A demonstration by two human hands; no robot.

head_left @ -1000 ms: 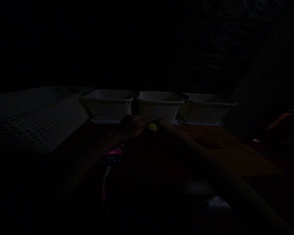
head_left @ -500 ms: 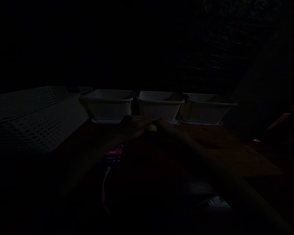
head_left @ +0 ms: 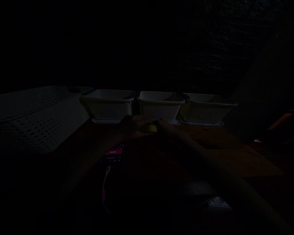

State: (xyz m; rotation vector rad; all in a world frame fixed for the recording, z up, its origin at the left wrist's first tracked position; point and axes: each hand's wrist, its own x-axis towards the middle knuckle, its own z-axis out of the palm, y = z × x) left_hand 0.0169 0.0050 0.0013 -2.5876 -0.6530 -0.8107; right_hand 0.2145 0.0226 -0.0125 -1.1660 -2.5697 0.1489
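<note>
The picture is very dark. My left hand (head_left: 133, 125) is closed around a small, rounded yellow-green thing (head_left: 150, 128) with a smooth surface; its exact kind cannot be made out. Close beside it on the right is my right hand (head_left: 166, 126), its fingers curled and largely lost in shadow. What the right hand grips, if anything, is too dark to see. Both hands are over the wooden table (head_left: 210, 137), in front of the middle white tub (head_left: 159, 109).
Two more white tubs (head_left: 110, 109) (head_left: 205, 112) flank the middle one. A white perforated basket (head_left: 71, 114) stands at left. A lit phone (head_left: 112, 153) with a white cable (head_left: 105, 178) lies below my left hand. Part of a person (head_left: 280, 120) shows at right.
More of the yellow-green thing now shows between my hands, reaching further left under the left fingers. Both hands have stayed in nearly the same place.
</note>
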